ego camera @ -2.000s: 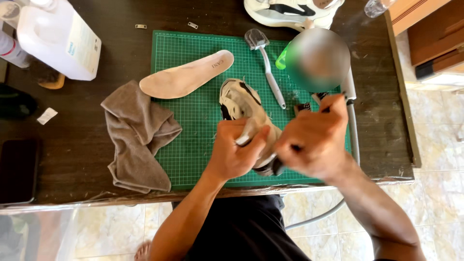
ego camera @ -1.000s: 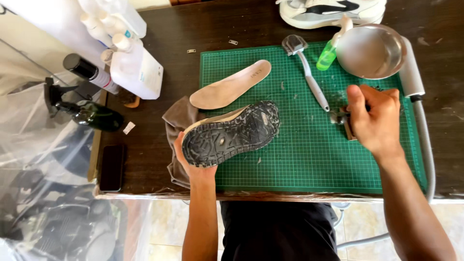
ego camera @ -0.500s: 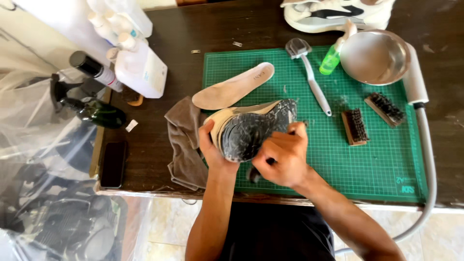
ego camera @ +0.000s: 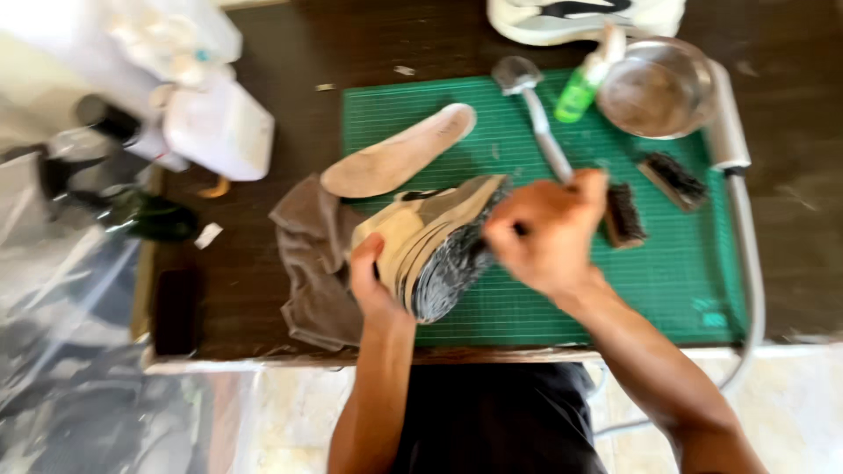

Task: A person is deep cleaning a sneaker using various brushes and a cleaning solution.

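I hold a shoe [ego camera: 430, 246] in my left hand [ego camera: 373, 285]. It is tipped on its side over the green mat [ego camera: 527, 298], with the dark bumpy bottom facing my right hand [ego camera: 549, 233]. My left hand is wrapped around the tan side of the shoe, near the heel end. My right hand is closed in a fist right at the bottom of the shoe. It looks like it grips something small, but the picture is blurry and I cannot tell what.

I think the shoe is light. The top is soft and bends, so it can squash if I squeeze hard. The bottom is stiffer rubber and rough, so it should not slip much. The side by the heel looks like the best place to hold it, where it is firm.

The mat lies on a dark wooden worktop [ego camera: 290, 53]. A brown cloth [ego camera: 307, 263] sits bunched up beside my left hand. A tan insole [ego camera: 395, 154] lies flat on the mat above the shoe. Two small brushes [ego camera: 623, 215] rest to the right, and a long brush with a grey handle [ego camera: 540, 132] is near them. A metal bowl [ego camera: 659, 88], a little green bottle [ego camera: 580, 88] and a grey hose [ego camera: 742, 219] are at the far right. White jugs [ego camera: 219, 123] stand on the left. Another white shoe [ego camera: 580, 17] is at the back. The floor below has pale tiles.
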